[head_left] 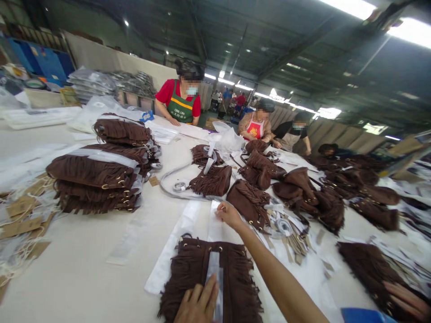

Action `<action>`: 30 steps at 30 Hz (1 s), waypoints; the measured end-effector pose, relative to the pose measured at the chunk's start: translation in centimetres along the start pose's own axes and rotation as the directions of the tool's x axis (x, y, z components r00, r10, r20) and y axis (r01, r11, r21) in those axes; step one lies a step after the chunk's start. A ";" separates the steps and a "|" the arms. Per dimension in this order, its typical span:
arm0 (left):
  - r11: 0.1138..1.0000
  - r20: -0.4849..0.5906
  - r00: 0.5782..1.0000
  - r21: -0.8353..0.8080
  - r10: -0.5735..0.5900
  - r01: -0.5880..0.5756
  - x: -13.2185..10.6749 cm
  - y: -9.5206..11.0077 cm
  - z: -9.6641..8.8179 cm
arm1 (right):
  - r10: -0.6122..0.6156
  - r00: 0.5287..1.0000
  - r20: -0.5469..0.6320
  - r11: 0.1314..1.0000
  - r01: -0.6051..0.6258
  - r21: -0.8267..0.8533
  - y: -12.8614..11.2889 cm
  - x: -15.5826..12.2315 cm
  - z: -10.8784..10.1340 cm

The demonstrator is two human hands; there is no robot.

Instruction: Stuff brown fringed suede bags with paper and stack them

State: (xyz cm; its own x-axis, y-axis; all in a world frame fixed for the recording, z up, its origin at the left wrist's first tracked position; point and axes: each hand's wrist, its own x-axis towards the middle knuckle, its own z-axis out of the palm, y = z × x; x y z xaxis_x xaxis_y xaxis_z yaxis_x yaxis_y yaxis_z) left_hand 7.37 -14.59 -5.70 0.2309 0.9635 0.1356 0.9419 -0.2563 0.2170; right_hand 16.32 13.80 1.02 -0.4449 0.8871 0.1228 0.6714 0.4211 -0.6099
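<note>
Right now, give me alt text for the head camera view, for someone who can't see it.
The left hand presses a clear strip on a brown fringed bag lying on a white table, while the right hand reaches to a white strip beyond it. Stacked fringed bags sit left; masked workers stand across the table.

left hand: flat, pressing down | right hand: outstretched, fingers pinched

Big workshop hall under dark metal roof. Bright panel lights upper right of roof; smaller strip lights far below its ridge. Pale partition wall down left of roof, blue crates beside. Long pale worktable filling foreground, co-workers seated along far edge.
</note>
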 end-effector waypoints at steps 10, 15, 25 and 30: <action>0.986 0.065 0.996 -0.149 -0.067 0.076 -0.7 1.3 -5.4 | -0.034 0.999 -0.029 0.999 0.034 -0.010 -6.9 -7.5 -4.8; 0.988 0.047 0.998 -0.148 -0.042 0.048 -0.9 1.3 -5.8 | -0.179 0.984 -0.006 0.959 0.173 -0.227 -10.3 -15.0 -4.4; 0.979 0.028 0.999 -0.200 -0.023 0.028 -1.2 1.3 -7.2 | -0.356 0.931 -0.077 0.844 0.284 -0.455 -8.2 -23.4 2.0; 0.976 0.046 0.999 -0.213 -0.025 0.034 -1.1 1.1 -7.5 | -0.415 0.906 -0.085 0.799 0.318 -0.511 -8.1 -23.4 1.7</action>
State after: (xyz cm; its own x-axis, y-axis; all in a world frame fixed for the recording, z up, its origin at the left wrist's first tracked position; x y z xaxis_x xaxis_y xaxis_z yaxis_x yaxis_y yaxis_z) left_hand 6.30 -16.53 1.59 0.2183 0.9721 0.0859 0.8757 -0.2340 0.4224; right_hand 20.34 -10.70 1.75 -0.6310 0.6449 0.4313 0.6977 0.7148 -0.0480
